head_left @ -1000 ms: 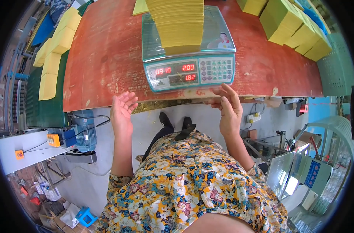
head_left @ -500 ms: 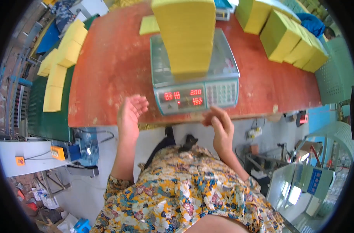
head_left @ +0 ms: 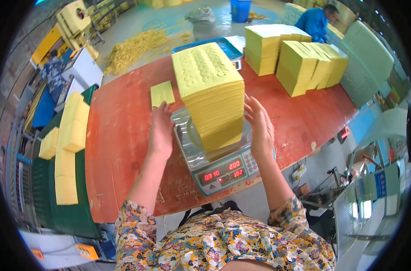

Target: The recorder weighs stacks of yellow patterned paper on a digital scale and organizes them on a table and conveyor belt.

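A tall stack of yellow paper sheets (head_left: 216,115), with rows of round cut marks on its top, stands on the pan of a digital scale (head_left: 223,174) whose red digits are lit. Left of the stack and apart from it is my left hand (head_left: 162,131), open, its fingertips near a thin pile of yellow sheets (head_left: 163,92). Fingers stretched out, my right hand (head_left: 260,128) is held along the stack's right side. Whether its fingertips touch the paper I cannot tell. Both hands hold nothing.
The red table (head_left: 119,149) bears more tall yellow stacks (head_left: 298,67) at the back right and a blue tray (head_left: 228,47) behind the scale. Yellow blocks (head_left: 65,167) line a green surface at left. Beyond are a blue-clad person (head_left: 311,25) and yellow scraps (head_left: 135,49) on the floor.
My view has tilted up, showing the stack's top. Both hands have gone from the table's near edge forward to either side of the stack. The scale's blurred digits now read clearly.
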Tool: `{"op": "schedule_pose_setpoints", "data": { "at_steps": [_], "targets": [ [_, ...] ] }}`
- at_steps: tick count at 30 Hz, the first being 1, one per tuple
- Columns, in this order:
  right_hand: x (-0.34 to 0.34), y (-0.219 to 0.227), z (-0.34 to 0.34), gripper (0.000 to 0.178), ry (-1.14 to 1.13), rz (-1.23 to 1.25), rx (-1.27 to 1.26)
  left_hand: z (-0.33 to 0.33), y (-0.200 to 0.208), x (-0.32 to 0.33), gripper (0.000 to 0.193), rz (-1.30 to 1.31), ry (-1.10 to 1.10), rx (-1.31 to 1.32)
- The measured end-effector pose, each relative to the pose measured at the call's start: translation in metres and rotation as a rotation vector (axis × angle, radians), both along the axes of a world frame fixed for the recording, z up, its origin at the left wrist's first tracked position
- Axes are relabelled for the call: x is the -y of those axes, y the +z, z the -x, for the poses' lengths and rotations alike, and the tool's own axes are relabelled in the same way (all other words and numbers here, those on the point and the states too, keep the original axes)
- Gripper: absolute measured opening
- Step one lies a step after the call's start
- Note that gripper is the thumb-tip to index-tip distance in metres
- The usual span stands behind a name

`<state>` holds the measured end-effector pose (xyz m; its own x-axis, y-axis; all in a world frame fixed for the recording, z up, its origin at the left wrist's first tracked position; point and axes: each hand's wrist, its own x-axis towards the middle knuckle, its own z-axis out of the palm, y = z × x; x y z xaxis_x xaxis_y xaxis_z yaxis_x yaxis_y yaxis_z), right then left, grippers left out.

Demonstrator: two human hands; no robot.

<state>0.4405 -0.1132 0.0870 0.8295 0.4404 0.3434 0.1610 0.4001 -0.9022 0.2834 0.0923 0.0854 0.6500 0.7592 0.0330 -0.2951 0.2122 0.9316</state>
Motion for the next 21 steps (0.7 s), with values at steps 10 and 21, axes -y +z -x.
{"op": "schedule_pose_setpoints", "data": {
  "at_steps": [10, 21],
  "targets": [
    [-0.012, -0.045, -0.018, 0.044, 0.226, 0.028, -0.261, -0.072, -0.029, 0.076, 0.048, 0.338, 0.015, 0.076],
    [0.078, -0.036, -0.076, 0.042, 0.362, 0.034, -0.274, -0.107, -0.041, 0.169, 0.048, 0.280, 0.167, 0.098]
  ]
}}
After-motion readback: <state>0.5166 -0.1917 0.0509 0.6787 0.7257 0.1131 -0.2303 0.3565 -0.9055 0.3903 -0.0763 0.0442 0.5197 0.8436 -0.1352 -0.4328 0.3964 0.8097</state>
